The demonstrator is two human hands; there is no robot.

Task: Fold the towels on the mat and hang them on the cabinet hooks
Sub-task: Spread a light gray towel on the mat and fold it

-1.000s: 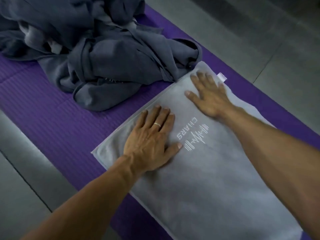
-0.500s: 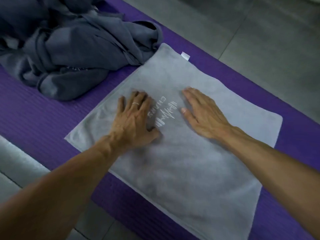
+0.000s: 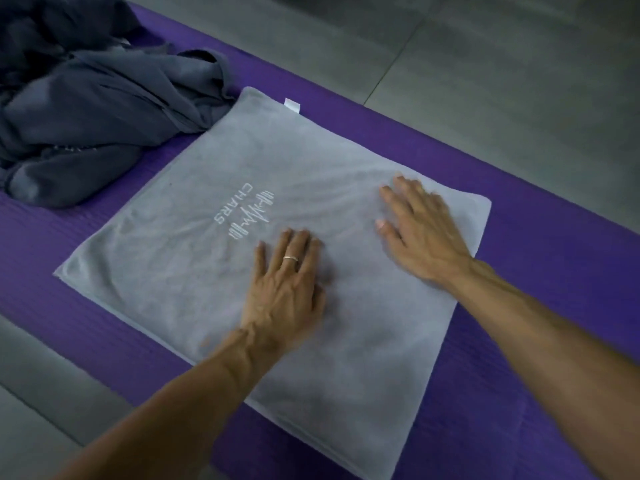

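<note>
Two hands lie flat on the grey towel [image 3: 180,271], fingers straight, holding nothing. Left hand [image 3: 284,289], ring on one finger, presses near the towel's middle, just beside the white logo [image 3: 247,211]. Right hand [image 3: 420,230] presses nearer the right edge, apart from the left. Towel lies spread on the purple mat [image 3: 86,306]. Dark towel pile [image 3: 97,109] sits on the mat at upper left, touching the towel's far corner. White tag [image 3: 292,105] at far edge.

Both forearms were bare with no sleeves in view, and the left hand [image 3: 284,292] wore a thin, pale metal ring [image 3: 291,259] on one finger.
</note>
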